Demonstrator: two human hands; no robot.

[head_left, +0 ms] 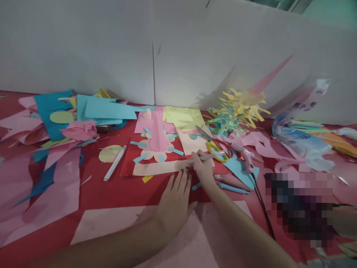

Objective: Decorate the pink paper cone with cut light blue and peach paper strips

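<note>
My left hand [175, 199] lies flat on the red table, fingers stretched toward a long peach paper strip [156, 168]. My right hand [203, 168] is closed around a white pen-like stick [208, 157], its tip resting on the strip's right end. The strip lies along the lower edge of a red sheet [128, 160] that carries a peach flower cut-out with blue strips and a pink cone [158, 138]. Yellow and red handled scissors [219, 149] lie just right of my right hand.
A white stick [115, 163] and a pale yellow disc [110, 153] lie to the left. Blue and pink paper scraps [69, 111] pile at the far left, a yellow fringed paper shape [242, 106] at the back, a plastic bag [301, 137] at right. A white wall panel stands behind.
</note>
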